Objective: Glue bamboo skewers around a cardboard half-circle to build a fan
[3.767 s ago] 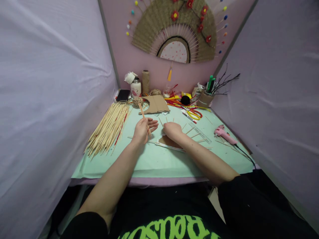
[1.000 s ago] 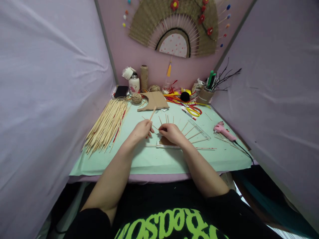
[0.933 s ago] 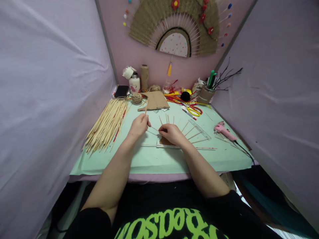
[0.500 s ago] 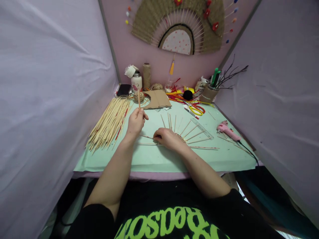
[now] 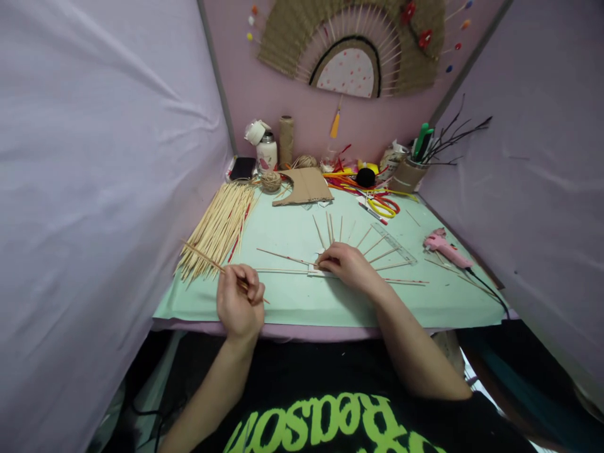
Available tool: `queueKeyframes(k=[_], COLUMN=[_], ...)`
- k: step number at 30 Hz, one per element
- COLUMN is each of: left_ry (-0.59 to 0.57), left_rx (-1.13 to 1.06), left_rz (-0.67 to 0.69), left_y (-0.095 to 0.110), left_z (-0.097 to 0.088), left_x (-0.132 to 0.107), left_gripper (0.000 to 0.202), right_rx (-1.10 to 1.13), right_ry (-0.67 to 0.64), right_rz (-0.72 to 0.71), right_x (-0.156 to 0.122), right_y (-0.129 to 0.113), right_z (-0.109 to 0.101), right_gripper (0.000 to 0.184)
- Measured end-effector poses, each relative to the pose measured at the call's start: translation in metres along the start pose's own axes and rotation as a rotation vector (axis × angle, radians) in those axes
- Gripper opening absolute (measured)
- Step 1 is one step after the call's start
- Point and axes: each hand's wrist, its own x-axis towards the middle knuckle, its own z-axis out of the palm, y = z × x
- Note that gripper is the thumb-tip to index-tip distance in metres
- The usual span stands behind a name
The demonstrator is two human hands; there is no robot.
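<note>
My left hand (image 5: 239, 302) is closed on a thin bamboo skewer (image 5: 207, 260) near the table's front edge, the stick pointing up and left. My right hand (image 5: 346, 265) presses fingers-down on the hub of a fan of skewers (image 5: 330, 228) that radiate out over the mint-green mat (image 5: 292, 302); the cardboard base under it is mostly hidden by the hand. A big pile of loose skewers (image 5: 221, 226) lies just left of my left hand.
A pink glue gun (image 5: 443, 247) with its cord lies at the right. A clear ruler (image 5: 399, 243), yellow scissors (image 5: 382, 206), a cardboard cut-out (image 5: 304, 186), twine (image 5: 270, 181) and a pen cup (image 5: 409, 173) crowd the back. Fabric walls close both sides.
My left hand has pulled back from beside the fan hub to the table's front edge, still gripping the skewer, which now points left. My right hand stays on the hub.
</note>
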Motion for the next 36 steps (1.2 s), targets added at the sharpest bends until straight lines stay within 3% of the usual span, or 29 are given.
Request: queueKeyframes(k=[3,7,36], left_ry=[0.028,0.017,-0.016], left_rx=[0.009,0.032,0.065], left_rz=[-0.002,0.028,0.012], left_y=[-0.016,-0.025,-0.026], left_z=[-0.014,-0.02,-0.019], left_x=[-0.019,-0.025,-0.024], left_gripper=[0.035,0.035,0.034], right_rx=[-0.037,-0.132,-0.166], right_ry=[0.008,0.009,0.046], right_rz=[-0.023,-0.024,-0.05], right_x=[0.002,0.006,0.005], right_y=[-0.005,-0.008,-0.002], right_z=[0.008,0.016,0.019], right_gripper=[0.012,0.014,0.015])
